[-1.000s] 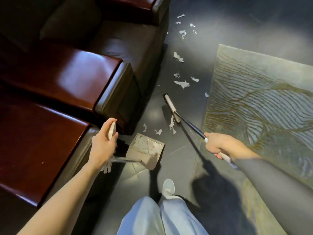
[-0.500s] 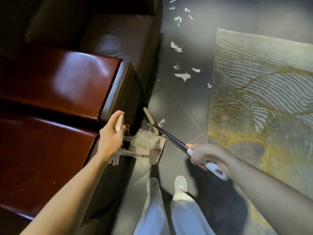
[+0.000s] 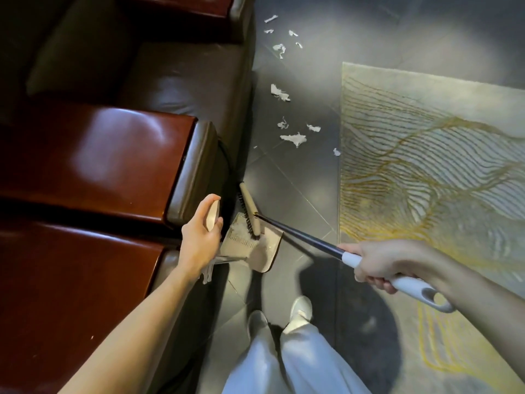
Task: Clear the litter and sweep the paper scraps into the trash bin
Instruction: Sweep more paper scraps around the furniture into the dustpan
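My left hand [image 3: 200,240] grips the top of the beige dustpan handle. The dustpan [image 3: 252,245] sits on the dark tiled floor beside the sofa, with white paper scraps inside it. My right hand [image 3: 377,264] grips the broom's white grip. Its dark pole [image 3: 301,237] slants down to the left. The beige broom head [image 3: 250,209] lies across the dustpan's mouth. Several torn white paper scraps [image 3: 294,138] lie on the floor farther ahead, with smaller scraps [image 3: 279,48] near the top. No trash bin is in view.
Dark red and brown leather sofa seats [image 3: 93,160] fill the left side, right against the dustpan. A pale rug with gold lines [image 3: 431,172] covers the floor on the right. My white shoes [image 3: 298,311] stand just behind the dustpan.
The broom head has swept from the open floor back into the dustpan's mouth, taking the near scraps with it. My right hand has slid back to the white grip.
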`<state>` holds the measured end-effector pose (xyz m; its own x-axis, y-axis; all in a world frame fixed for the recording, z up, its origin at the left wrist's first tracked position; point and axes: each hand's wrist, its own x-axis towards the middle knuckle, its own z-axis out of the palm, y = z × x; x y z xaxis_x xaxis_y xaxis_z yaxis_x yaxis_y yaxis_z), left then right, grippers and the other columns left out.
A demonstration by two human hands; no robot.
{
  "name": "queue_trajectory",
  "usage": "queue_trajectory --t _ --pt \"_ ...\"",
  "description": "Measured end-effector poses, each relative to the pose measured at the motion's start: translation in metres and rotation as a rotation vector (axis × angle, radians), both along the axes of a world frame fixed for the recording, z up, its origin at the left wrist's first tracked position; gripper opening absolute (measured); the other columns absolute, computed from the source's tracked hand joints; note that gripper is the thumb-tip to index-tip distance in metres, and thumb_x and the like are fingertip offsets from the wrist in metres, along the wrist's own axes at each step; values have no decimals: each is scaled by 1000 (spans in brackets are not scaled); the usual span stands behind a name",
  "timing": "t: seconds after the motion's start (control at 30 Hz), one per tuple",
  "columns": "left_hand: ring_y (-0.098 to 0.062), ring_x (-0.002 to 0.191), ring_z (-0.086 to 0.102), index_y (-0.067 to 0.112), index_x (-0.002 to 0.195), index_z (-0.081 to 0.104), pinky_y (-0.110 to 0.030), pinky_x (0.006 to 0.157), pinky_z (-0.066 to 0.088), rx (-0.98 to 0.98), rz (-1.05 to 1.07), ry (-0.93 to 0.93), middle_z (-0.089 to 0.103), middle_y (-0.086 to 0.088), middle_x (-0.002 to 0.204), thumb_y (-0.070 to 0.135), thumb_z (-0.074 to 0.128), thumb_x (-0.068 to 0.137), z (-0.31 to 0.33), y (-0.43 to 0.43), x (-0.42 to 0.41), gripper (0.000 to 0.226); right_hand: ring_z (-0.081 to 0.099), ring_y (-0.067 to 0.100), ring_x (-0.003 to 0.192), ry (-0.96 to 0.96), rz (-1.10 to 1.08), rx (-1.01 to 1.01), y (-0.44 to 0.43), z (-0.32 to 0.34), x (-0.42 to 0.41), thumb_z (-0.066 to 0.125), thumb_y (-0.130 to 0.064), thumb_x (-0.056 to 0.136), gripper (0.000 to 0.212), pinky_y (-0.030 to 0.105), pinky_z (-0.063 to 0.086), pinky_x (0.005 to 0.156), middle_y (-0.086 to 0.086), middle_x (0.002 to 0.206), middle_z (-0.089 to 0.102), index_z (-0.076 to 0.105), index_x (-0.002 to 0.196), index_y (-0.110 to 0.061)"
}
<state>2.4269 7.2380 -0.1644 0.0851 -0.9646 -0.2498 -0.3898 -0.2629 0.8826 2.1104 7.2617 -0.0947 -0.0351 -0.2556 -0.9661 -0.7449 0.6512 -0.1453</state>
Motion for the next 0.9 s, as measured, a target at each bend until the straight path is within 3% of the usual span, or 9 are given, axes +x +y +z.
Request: queue_trajectory --t 0.13,0.27,0.43,0.5,0.63,0.83,0.9 --pt "-36 95 63 50 125 46 -47 77 55 -46 -46 -7 58 -2 116 14 53 98 6 -31 -18 46 36 8 32 16 -37 -79 -26 18 -18 44 1 86 79 16 34 36 -1 43 42 24 146 -45" --pt "-35 94 63 55 119 45 -45 75 54 -82 -90 9 59 -1 100 13 53 98 15 -71 -41 47 36 9 32 33 -72 -148 -64 25 -43 44 1 88 76 16 33 36 0 44 42 24 147 -43" --pt "-35 101 62 50 121 45 -41 79 55 -111 -110 1 62 -8 111 12 54 97 14 -136 -76 45 36 9 32 40 -104 -199 -133 15 -83 42 2 87 77 16 34 36 3 48 42 23 148 -41" --pt "-39 103 61 46 122 47 -38 72 54 -93 -100 4 63 -10 112 13 54 98 9 -167 -93 42 38 10 34 56 -95 -222 -168 9 -102 43 2 87 77 16 36 37 4 51 44 22 149 -40" --pt "-47 108 58 37 130 49 -47 73 55 -72 -46 -25 60 -23 122 13 54 97 3 -234 -131 41 39 13 40 102 15 -253 -255 1 -138 41 5 86 78 17 36 37 8 57 48 18 152 -31" --pt "-43 110 58 35 132 48 -55 84 55 -46 2 -68 59 -16 128 12 54 97 11 -327 -184 42 46 21 52 189 192 -283 -385 0 -182 43 6 84 58 30 41 54 12 61 52 38 141 -5" --pt "-42 112 58 34 132 48 -56 87 54 -44 12 -81 57 -13 133 12 54 97 12 -354 -199 42 48 20 53 236 256 -307 -421 -7 -191 44 7 83 56 29 41 53 10 62 55 42 138 -1"
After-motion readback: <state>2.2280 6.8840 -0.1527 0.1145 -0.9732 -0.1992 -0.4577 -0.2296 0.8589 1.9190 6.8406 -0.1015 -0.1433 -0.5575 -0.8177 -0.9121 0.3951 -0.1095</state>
